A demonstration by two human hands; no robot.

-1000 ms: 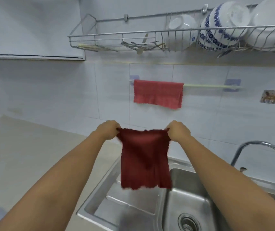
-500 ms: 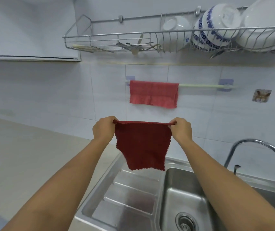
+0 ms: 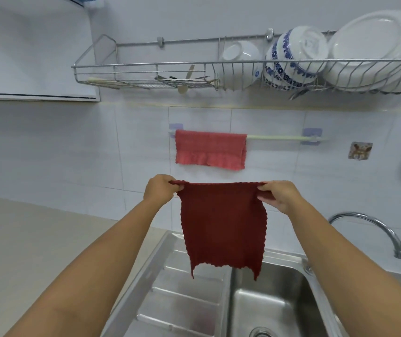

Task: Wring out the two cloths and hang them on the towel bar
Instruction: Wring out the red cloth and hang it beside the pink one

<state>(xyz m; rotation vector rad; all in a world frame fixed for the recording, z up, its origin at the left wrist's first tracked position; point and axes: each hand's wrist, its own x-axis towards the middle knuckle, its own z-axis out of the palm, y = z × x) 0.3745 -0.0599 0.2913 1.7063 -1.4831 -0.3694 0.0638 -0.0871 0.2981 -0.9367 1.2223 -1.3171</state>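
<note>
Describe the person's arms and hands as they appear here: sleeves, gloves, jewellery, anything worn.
Both forearms are bare up to the bottom edge of the picture, with no sleeve in view. The left hand and right hand wear no gloves. No watch, bracelet or ring shows on the wrists or on the fingers that are visible. No markings or bandages show either. Anything worn above the forearms is out of frame.

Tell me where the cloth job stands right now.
Done: the pink cloth already hangs over the left part of the towel bar. In hand: the dark red cloth is held spread by its top corners, left hand and right hand, above the sink and below the bar. Left: drape it over the bare right stretch of the bar. Whether it has been wrung, I cannot tell.
</note>
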